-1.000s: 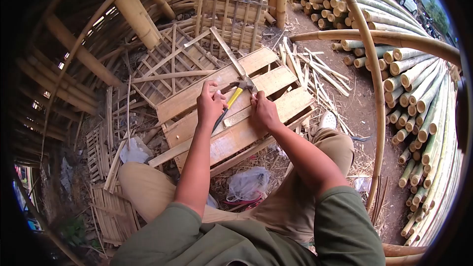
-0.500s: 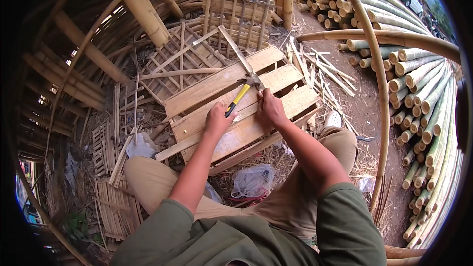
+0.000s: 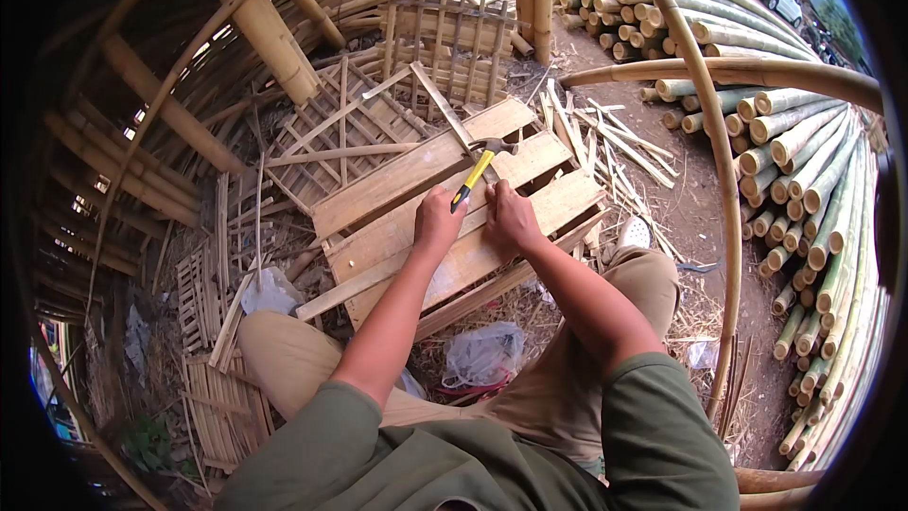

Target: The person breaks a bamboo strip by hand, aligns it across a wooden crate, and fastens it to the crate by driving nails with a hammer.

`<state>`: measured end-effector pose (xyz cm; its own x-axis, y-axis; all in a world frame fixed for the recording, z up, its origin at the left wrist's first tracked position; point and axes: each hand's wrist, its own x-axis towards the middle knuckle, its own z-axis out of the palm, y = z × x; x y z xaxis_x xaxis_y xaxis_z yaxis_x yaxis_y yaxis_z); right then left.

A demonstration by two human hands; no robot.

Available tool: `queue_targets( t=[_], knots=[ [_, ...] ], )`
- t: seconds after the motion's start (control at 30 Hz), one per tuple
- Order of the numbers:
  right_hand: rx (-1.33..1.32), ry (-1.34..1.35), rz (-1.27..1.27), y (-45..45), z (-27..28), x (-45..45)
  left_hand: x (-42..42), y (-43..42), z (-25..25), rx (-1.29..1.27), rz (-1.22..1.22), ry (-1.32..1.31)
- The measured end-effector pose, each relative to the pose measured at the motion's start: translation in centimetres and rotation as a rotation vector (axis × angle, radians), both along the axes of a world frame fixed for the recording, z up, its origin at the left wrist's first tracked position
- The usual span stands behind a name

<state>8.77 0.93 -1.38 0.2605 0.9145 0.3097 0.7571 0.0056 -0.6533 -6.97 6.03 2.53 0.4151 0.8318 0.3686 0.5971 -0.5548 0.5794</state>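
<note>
My left hand [image 3: 438, 224] grips the hammer [image 3: 480, 168], its head farther forward than before; my right hand [image 3: 514, 220] stays curled over the wooden crate [image 3: 383, 187], its contents hidden.

Olive short-sleeved shirt [image 3: 473, 464]; tan trousers [image 3: 295, 350]; pale shoe [image 3: 635, 233].

On the crate [image 3: 378, 189], the right hand [image 3: 512, 220] hides whatever lies beneath it. Right of the crate, the view's dark rim cuts off the poles [image 3: 821, 191]; below the crate, it crops the shirt [image 3: 473, 468].
</note>
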Motion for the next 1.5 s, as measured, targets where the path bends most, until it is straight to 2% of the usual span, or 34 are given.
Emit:
queue_targets(
  t=[0.2,0.3,0.37,0.5,0.57,0.7,0.73,0.83,0.97,1.03,1.07,1.13,1.23,1.27,1.33,1.47,1.5],
  knots=[
    [0.068,0.017,0.019,0.1,-0.3,0.2,3.0,-0.7,-0.8,-0.036,0.013,0.020],
    [0.015,0.028,0.009,0.1,-0.2,0.2,3.4,-1.0,-1.4,-0.053,0.020,0.058],
    [0.013,0.025,0.004,0.1,-0.2,0.3,3.4,-1.3,-1.9,0.014,0.018,0.030],
    [0.033,0.024,-0.010,0.4,-0.5,0.5,3.1,-0.6,-0.8,0.001,-0.022,0.036],
    [0.023,0.026,-0.019,0.5,-0.7,0.6,2.6,1.1,-0.4,-0.181,-0.083,0.049],
    [0.040,0.014,-0.045,0.6,-0.4,0.2,2.4,3.7,-0.8,-0.083,-0.174,-0.067],
    [0.033,0.032,-0.067,0.5,-0.1,0.0,2.6,4.1,-1.4,0.014,-0.242,-0.157],
    [-0.016,0.037,-0.103,0.6,0.5,-0.2,2.9,5.1,-1.9,-0.002,-0.315,-0.109],
    [-0.068,0.016,-0.170,1.5,1.0,-0.5,4.3,6.3,-3.3,-0.031,-0.300,-0.175],
    [-0.079,0.038,-0.236,1.6,1.3,-0.8,4.6,6.8,-4.0,-0.142,-0.360,-0.208],
    [-0.079,0.035,-0.236,1.7,1.2,-0.9,4.7,7.0,-4.4,-0.142,-0.361,-0.211],
    [-0.086,0.062,-0.288,2.3,1.0,-0.9,4.7,7.2,-4.5,0.067,-0.315,-0.035],
    [-0.109,0.062,-0.323,2.4,1.6,-1.1,4.6,6.9,-5.2,0.153,-0.348,-0.132],
    [-0.112,0.063,-0.321,2.5,1.8,-1.3,4.6,7.0,-5.5,0.150,-0.345,-0.132],
    [-0.093,0.129,-0.400,3.0,2.0,-1.2,4.7,6.7,-5.0,-0.149,-0.271,-0.103],
    [-0.082,0.188,-0.475,3.8,2.1,-0.5,4.8,6.8,-5.3,-0.112,-0.275,-0.055],
    [-0.085,0.188,-0.474,3.9,1.9,-0.2,4.8,6.8,-5.5,0.050,-0.322,-0.096]
  ],
)
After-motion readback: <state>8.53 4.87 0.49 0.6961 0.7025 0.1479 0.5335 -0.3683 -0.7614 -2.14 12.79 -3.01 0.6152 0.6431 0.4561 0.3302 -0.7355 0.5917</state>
